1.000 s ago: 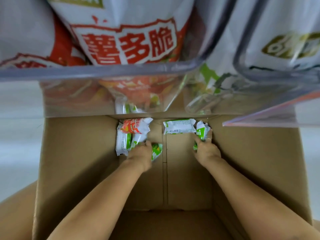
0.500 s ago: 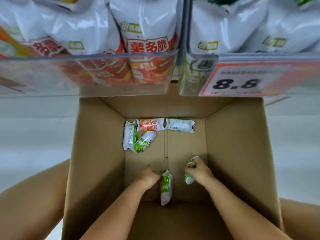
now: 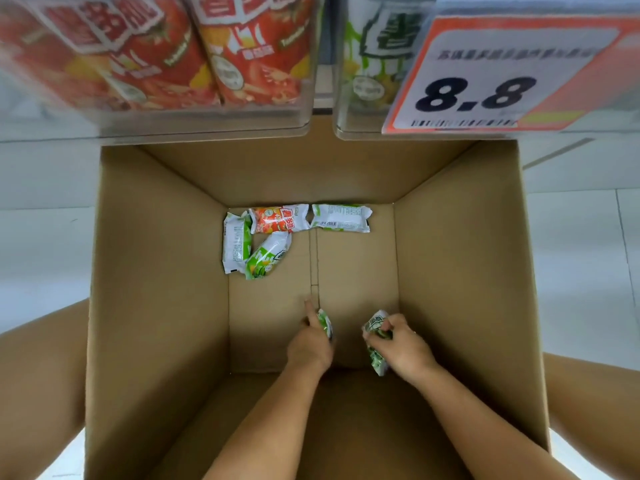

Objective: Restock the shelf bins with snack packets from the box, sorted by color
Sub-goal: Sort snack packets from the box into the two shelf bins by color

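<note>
While both arms reach down into the open cardboard box (image 3: 156,271), each hand grips one green snack packet near the box's near wall: the left hand (image 3: 310,344) has its fingers curled round a green packet (image 3: 325,322) with the index finger stretched forward along the bottom seam, and the right hand (image 3: 401,344) clutches a crumpled green packet (image 3: 375,341) that sticks out above and below its fingers. The two hands are near each other but apart. Four more packets lie on the box floor at the far wall: a red packet (image 3: 278,219) lying crosswise, a white-and-green packet (image 3: 341,218) just to its right with its printed back up, another green packet (image 3: 236,242) standing lengthwise at the far left, and a tilted green packet (image 3: 268,256) touching it below the red one. Above the box hang two clear shelf bins, the left bin (image 3: 207,124) holding red bags and the right bin (image 3: 346,98) holding green-and-white bags, with an orange price tag (image 3: 485,74) reading 8.8 on its front.
</note>
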The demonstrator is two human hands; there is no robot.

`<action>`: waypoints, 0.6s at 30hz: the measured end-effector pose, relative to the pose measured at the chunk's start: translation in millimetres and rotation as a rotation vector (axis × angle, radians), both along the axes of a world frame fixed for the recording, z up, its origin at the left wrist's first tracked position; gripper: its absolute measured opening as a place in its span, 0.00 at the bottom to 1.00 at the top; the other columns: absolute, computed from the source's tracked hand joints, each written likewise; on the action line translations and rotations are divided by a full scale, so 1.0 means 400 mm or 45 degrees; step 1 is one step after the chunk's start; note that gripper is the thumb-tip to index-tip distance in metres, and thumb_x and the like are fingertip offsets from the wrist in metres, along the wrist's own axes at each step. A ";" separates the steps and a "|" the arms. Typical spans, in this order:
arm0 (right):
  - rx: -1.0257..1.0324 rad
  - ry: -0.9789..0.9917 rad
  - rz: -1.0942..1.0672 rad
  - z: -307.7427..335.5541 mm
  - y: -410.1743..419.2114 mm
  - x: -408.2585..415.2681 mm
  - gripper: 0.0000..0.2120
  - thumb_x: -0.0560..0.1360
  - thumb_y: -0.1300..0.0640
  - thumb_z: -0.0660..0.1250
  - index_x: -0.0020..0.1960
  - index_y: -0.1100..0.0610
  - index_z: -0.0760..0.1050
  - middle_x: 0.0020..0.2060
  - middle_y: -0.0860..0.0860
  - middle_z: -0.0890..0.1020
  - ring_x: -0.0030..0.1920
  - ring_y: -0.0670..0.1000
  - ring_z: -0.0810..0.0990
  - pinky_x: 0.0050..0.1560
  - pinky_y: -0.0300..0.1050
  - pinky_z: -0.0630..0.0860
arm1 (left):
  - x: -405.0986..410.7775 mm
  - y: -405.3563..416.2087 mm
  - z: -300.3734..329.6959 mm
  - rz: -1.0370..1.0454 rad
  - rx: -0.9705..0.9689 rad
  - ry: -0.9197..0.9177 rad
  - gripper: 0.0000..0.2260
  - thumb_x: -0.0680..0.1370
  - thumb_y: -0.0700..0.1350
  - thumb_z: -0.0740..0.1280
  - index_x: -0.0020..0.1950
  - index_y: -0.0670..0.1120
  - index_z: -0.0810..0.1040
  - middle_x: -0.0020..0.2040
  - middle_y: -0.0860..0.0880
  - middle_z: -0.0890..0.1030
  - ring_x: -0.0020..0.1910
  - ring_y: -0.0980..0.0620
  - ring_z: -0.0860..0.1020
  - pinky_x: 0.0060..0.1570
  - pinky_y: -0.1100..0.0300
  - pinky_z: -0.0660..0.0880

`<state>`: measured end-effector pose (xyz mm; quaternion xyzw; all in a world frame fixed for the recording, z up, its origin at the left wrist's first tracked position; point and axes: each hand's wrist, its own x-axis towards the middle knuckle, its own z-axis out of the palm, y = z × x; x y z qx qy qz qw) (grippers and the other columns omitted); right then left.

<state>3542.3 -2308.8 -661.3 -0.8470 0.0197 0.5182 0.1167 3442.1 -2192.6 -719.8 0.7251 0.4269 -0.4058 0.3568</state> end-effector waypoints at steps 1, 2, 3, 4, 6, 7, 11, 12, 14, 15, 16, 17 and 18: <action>-0.004 0.004 -0.003 -0.002 0.002 -0.005 0.16 0.75 0.43 0.67 0.52 0.51 0.65 0.52 0.54 0.79 0.47 0.54 0.80 0.41 0.42 0.73 | 0.001 -0.002 -0.001 -0.059 0.060 0.018 0.41 0.79 0.52 0.64 0.78 0.46 0.35 0.70 0.41 0.70 0.63 0.42 0.75 0.60 0.51 0.72; -0.002 0.022 -0.010 -0.003 0.004 -0.009 0.16 0.75 0.43 0.66 0.53 0.51 0.65 0.52 0.53 0.79 0.47 0.53 0.80 0.40 0.42 0.73 | 0.002 -0.002 -0.003 -0.088 0.105 0.037 0.39 0.79 0.52 0.64 0.78 0.45 0.40 0.68 0.42 0.72 0.63 0.42 0.75 0.59 0.51 0.73; 0.006 0.040 -0.022 0.000 0.008 -0.013 0.16 0.75 0.44 0.66 0.53 0.51 0.65 0.52 0.53 0.79 0.47 0.53 0.80 0.39 0.41 0.73 | 0.000 -0.003 -0.003 -0.066 0.128 0.053 0.37 0.78 0.53 0.64 0.78 0.45 0.45 0.66 0.42 0.74 0.62 0.43 0.76 0.58 0.52 0.74; 0.013 0.053 -0.041 0.006 0.012 -0.014 0.16 0.76 0.45 0.67 0.54 0.52 0.64 0.53 0.54 0.79 0.48 0.53 0.80 0.40 0.41 0.73 | 0.000 -0.002 0.000 -0.001 0.135 0.061 0.36 0.77 0.53 0.66 0.76 0.45 0.49 0.64 0.43 0.76 0.62 0.43 0.76 0.56 0.52 0.74; 0.046 0.016 -0.123 0.014 0.014 -0.012 0.18 0.75 0.48 0.68 0.57 0.54 0.64 0.54 0.56 0.80 0.51 0.56 0.80 0.45 0.43 0.73 | -0.003 -0.002 0.005 0.182 0.113 0.065 0.32 0.74 0.54 0.69 0.71 0.44 0.59 0.60 0.44 0.78 0.60 0.44 0.77 0.53 0.55 0.73; 0.059 -0.018 -0.182 0.019 0.014 -0.009 0.22 0.75 0.49 0.69 0.61 0.55 0.63 0.56 0.57 0.79 0.54 0.57 0.79 0.48 0.43 0.72 | -0.001 0.002 0.015 0.281 0.085 0.058 0.29 0.73 0.54 0.71 0.68 0.44 0.64 0.58 0.45 0.79 0.58 0.44 0.78 0.51 0.56 0.73; 0.225 0.031 -0.637 0.056 0.035 0.008 0.26 0.73 0.56 0.70 0.68 0.63 0.69 0.52 0.57 0.80 0.52 0.58 0.80 0.52 0.47 0.77 | 0.004 0.046 0.077 0.798 -0.127 -0.137 0.16 0.71 0.44 0.74 0.57 0.41 0.79 0.48 0.45 0.81 0.44 0.48 0.78 0.37 0.64 0.72; 0.303 0.097 -0.754 0.074 0.043 0.014 0.18 0.74 0.58 0.69 0.62 0.63 0.74 0.47 0.56 0.81 0.46 0.55 0.81 0.46 0.49 0.79 | 0.006 0.059 0.109 0.947 -0.181 -0.223 0.15 0.71 0.39 0.73 0.57 0.40 0.79 0.47 0.45 0.81 0.42 0.49 0.77 0.33 0.66 0.72; 0.440 0.181 -0.883 0.120 0.065 0.030 0.12 0.74 0.59 0.68 0.56 0.60 0.75 0.43 0.54 0.81 0.41 0.50 0.80 0.38 0.44 0.77 | 0.009 0.082 0.185 1.106 -0.193 -0.399 0.14 0.72 0.35 0.72 0.57 0.39 0.78 0.47 0.45 0.80 0.39 0.53 0.76 0.27 0.74 0.69; 0.512 0.185 -0.922 0.143 0.075 0.040 0.14 0.73 0.58 0.69 0.57 0.60 0.74 0.45 0.55 0.82 0.42 0.50 0.80 0.39 0.43 0.77 | 0.014 0.092 0.228 1.134 -0.188 -0.501 0.15 0.72 0.34 0.71 0.58 0.40 0.76 0.46 0.46 0.80 0.38 0.56 0.76 0.27 0.76 0.68; 0.579 0.188 -0.942 0.167 0.084 0.050 0.17 0.72 0.57 0.70 0.59 0.60 0.73 0.47 0.56 0.82 0.44 0.51 0.81 0.41 0.44 0.77 | 0.021 0.098 0.273 1.145 -0.206 -0.601 0.16 0.73 0.34 0.71 0.60 0.41 0.75 0.46 0.47 0.80 0.36 0.58 0.75 0.27 0.76 0.69; 0.649 0.187 -0.945 0.196 0.093 0.060 0.20 0.72 0.57 0.71 0.61 0.60 0.72 0.50 0.57 0.82 0.45 0.53 0.81 0.43 0.45 0.78 | 0.027 0.102 0.320 1.148 -0.243 -0.692 0.18 0.74 0.35 0.70 0.63 0.44 0.73 0.46 0.49 0.80 0.34 0.58 0.76 0.26 0.74 0.69; 0.717 0.177 -0.929 0.233 0.102 0.071 0.21 0.71 0.56 0.71 0.62 0.60 0.72 0.50 0.57 0.82 0.45 0.53 0.81 0.44 0.46 0.78 | 0.030 0.104 0.366 1.159 -0.293 -0.767 0.20 0.75 0.35 0.69 0.65 0.47 0.70 0.46 0.49 0.80 0.32 0.57 0.77 0.25 0.70 0.70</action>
